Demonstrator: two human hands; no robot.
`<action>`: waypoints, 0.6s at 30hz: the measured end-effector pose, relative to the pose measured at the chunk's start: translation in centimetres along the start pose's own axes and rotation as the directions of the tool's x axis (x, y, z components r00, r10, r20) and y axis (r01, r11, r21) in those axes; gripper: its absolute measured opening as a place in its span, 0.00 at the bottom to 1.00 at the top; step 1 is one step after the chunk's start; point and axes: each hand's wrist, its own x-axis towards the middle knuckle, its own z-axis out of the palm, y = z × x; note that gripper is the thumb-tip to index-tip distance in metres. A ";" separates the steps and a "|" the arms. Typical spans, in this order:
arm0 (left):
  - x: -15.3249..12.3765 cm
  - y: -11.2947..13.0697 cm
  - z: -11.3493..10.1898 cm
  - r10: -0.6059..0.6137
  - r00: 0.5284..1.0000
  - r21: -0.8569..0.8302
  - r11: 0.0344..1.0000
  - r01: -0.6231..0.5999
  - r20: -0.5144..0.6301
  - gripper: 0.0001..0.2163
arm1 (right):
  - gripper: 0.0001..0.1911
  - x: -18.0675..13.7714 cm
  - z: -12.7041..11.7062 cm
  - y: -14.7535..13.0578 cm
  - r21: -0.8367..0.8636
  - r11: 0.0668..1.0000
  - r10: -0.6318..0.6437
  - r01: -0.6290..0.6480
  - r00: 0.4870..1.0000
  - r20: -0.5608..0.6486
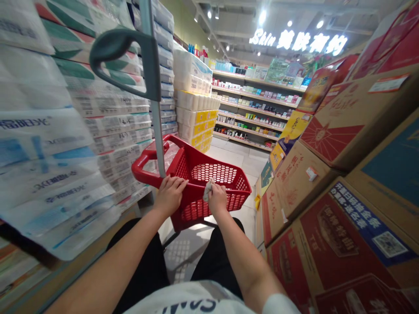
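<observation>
Along the near rim of a red, perforated plastic shopping cart, the right hand pinches a crumpled, whitish cloth in curled fingers, while the left hand lies palm down, fingers extended, over the rim's corner, beside a silver metal pole bearing a grey plastic loop handle. Wiping the rim seems to be the step in hand, and a stroke along it would call for light pressure from the right hand and a steady left. Both forearms reach forward and slightly inward, between stacked white-wrapped packs and brown-and-red cardboard boxes.
</observation>
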 end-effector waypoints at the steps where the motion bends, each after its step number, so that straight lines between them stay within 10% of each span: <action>1: 0.2 0.0 -0.1 -0.014 1.000 0.002 1.000 0.014 0.001 0.21 | 0.15 0.1 0.1 -0.2 0.008 1.000 -0.003 0.003 1.000 0.001; 18: 0.4 -0.9 0.5 -0.047 0.999 -0.007 0.999 0.047 -0.025 0.17 | 0.16 -2.1 3.8 2.8 0.147 0.955 -0.220 0.256 0.950 -0.224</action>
